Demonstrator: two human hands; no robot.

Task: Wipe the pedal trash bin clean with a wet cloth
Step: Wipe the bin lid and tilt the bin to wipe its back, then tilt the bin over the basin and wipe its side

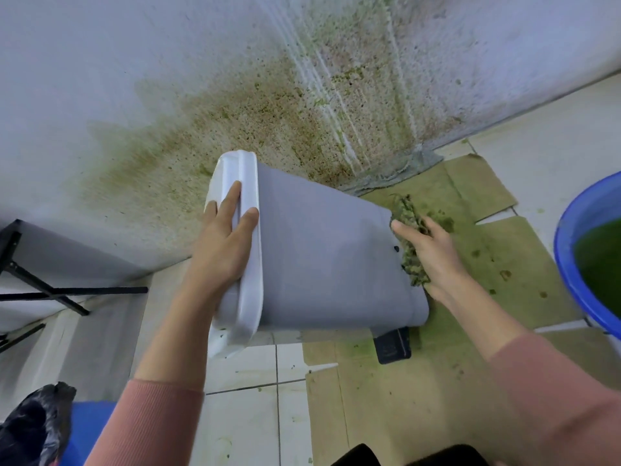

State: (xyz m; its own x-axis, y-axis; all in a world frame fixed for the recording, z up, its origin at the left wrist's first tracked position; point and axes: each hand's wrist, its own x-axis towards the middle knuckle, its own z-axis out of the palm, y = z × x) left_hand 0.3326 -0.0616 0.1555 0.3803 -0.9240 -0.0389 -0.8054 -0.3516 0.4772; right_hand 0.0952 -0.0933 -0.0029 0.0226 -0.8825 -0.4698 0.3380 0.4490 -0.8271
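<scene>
A grey pedal trash bin [322, 257] with a white lid [250, 183] lies tipped on its side, lid end to the left, base to the right. Its black pedal [393, 346] sticks out below the base. My left hand [223, 243] rests flat over the lid's rim, fingers spread. My right hand [433, 260] presses a green-stained wet cloth [411, 230] against the bin's base. Part of the cloth is hidden behind my hand and the bin.
Flattened cardboard [477, 250] with green stains lies under the bin. A blue basin [571, 250] of green water stands at the right. The wall [302, 105] behind is spattered green-brown. A black table frame [37, 287] is at the left, a black bag [30, 428] at bottom left.
</scene>
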